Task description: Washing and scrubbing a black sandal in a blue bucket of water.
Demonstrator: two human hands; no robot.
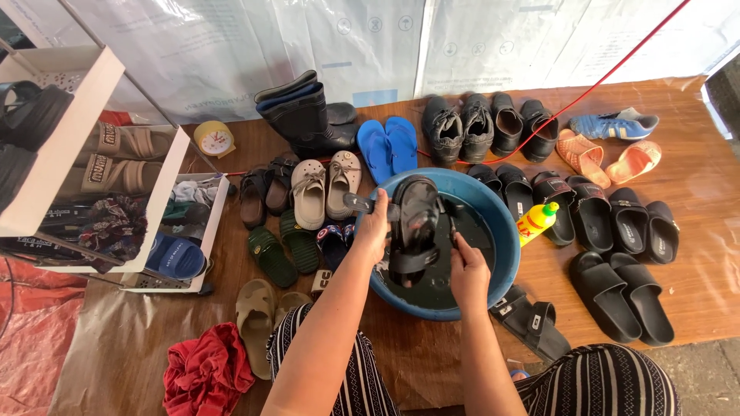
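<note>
A blue basin of dark water sits on the brown floor covering in front of my knees. Over it, my left hand grips a black strapped sandal by its side, sole tilted up. My right hand is closed around something small and dark at the sandal's right edge; I cannot make out what it is. A second black sandal lies on the floor just right of the basin.
Many shoes lie around the basin: blue flip-flops, beige clogs, black boots, black slides, orange sandals. A yellow bottle rests by the rim. A white shoe rack stands left; a red cloth lies near.
</note>
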